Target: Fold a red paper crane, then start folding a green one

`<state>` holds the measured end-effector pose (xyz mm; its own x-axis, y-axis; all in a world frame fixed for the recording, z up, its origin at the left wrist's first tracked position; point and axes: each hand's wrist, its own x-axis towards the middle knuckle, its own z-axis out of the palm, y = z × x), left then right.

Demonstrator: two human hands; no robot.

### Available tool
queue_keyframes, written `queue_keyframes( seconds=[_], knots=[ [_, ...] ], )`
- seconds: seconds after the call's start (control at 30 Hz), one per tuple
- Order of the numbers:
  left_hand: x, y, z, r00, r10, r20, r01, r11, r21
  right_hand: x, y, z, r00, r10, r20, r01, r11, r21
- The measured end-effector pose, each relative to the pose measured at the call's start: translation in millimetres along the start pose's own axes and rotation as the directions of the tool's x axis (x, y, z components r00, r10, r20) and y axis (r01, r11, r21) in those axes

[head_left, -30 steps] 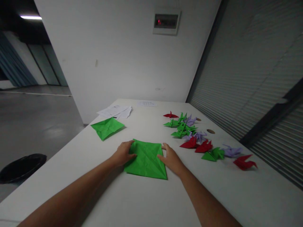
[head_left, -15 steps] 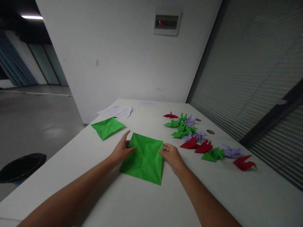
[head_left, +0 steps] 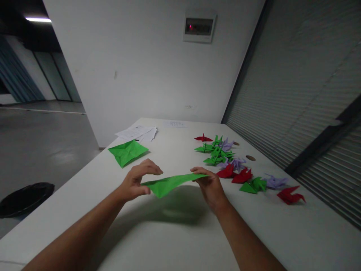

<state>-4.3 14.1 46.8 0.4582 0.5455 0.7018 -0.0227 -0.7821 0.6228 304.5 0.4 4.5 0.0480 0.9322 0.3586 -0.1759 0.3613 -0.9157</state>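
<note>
A creased green sheet of origami paper (head_left: 172, 183) is held above the white table, seen nearly edge-on, with its shadow beneath. My right hand (head_left: 209, 184) pinches its right end between thumb and fingers. At the left end, my left hand (head_left: 138, 181) has thumb and fingers spread apart; the paper's edge reaches into the gap between them without being gripped. Another creased green sheet (head_left: 128, 151) lies on the table beyond my left hand. To the right of my right hand sit folded paper cranes, among them a red one (head_left: 242, 175) and a green one (head_left: 254, 184).
More green cranes (head_left: 218, 154) and purple cranes (head_left: 236, 163) cluster toward the table's (head_left: 169, 248) right side. White printed papers (head_left: 138, 131) lie at the back left. A black-lined bin (head_left: 26, 197) stands on the floor at left. Window blinds (head_left: 296, 82) border the right side.
The green paper has tipped from facing me to nearly flat and edge-on. My left hand has let go of its edge and opened; my right hand keeps hold.
</note>
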Motion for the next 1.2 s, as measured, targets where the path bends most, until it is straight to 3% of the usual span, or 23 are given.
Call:
queue_keyframes(
  seconds=[0.1,0.17,0.23,0.3,0.37,0.5,0.67,0.83,0.97,1.03,1.2],
  knots=[
    [-2,-6,-3,0.975,-0.118,-0.19,0.106,0.992,-0.069,-2,0,-3,0.998,-0.024,0.049,0.023,0.999,0.024],
    [-4,-16,-4,0.922,-0.284,-0.263,0.297,0.955,0.01,-3,2,-5,0.996,-0.005,0.089,0.002,0.999,0.032],
    [-8,-28,-4,0.877,-0.431,-0.214,0.461,0.88,0.115,-4,5,-7,0.988,0.054,0.142,-0.057,0.998,0.017],
    [-14,-42,-4,0.85,-0.51,-0.135,0.527,0.818,0.231,-4,8,-10,0.967,0.144,0.21,-0.139,0.99,-0.038],
    [-23,-54,-2,0.862,-0.506,-0.012,0.478,0.806,0.348,-4,11,-13,0.938,0.233,0.255,-0.215,0.972,-0.099],
    [-36,-62,5,0.893,-0.395,0.216,0.208,0.789,0.579,-5,16,-16,0.891,0.395,0.226,-0.368,0.917,-0.153],
    [-37,-52,14,0.82,-0.318,0.476,-0.049,0.789,0.612,-6,17,-15,0.854,0.497,0.151,-0.464,0.861,-0.21],
    [-38,-51,18,0.795,-0.359,0.488,-0.051,0.763,0.645,-9,13,-20,0.861,0.491,0.135,-0.436,0.848,-0.303],
    [-41,-52,20,0.804,-0.368,0.467,-0.025,0.764,0.645,-13,4,-23,0.768,0.618,0.167,-0.57,0.779,-0.261],
    [-41,-51,22,0.809,-0.352,0.471,-0.03,0.775,0.631,-14,1,-22,0.743,0.644,0.182,-0.593,0.76,-0.265],
    [-40,-48,24,0.813,-0.284,0.508,-0.066,0.822,0.565,-14,2,-19,0.762,0.632,0.144,-0.567,0.757,-0.324]
  ],
)
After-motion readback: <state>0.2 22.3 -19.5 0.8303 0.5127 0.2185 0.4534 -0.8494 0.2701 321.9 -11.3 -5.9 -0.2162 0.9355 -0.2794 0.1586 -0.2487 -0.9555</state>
